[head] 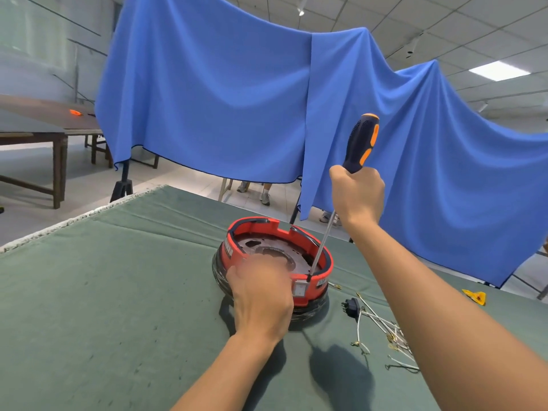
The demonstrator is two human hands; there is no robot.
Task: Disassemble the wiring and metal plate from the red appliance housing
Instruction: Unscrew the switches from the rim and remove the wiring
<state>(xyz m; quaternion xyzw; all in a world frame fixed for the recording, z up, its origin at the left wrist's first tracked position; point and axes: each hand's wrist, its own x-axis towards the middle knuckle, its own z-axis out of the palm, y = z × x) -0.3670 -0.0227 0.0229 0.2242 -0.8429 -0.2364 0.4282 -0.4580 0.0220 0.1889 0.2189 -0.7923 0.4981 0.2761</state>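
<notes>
The red appliance housing (311,292) lies upside down on the green cloth, with a dark metal plate (267,243) showing inside its rim. My left hand (262,298) rests over the housing's near left rim; it is blurred, and its fingers are hidden. My right hand (357,194) grips the lower handle of a black and orange screwdriver (361,140). The long shaft slants down into the housing, its tip at the near right inner edge by a white tag (299,290).
Loose white wires (382,324) with brass terminals and a black plug (352,307) lie right of the housing. A yellow piece (476,297) sits at the far right. A blue sheet (237,93) hangs behind the table; people's feet show beneath it.
</notes>
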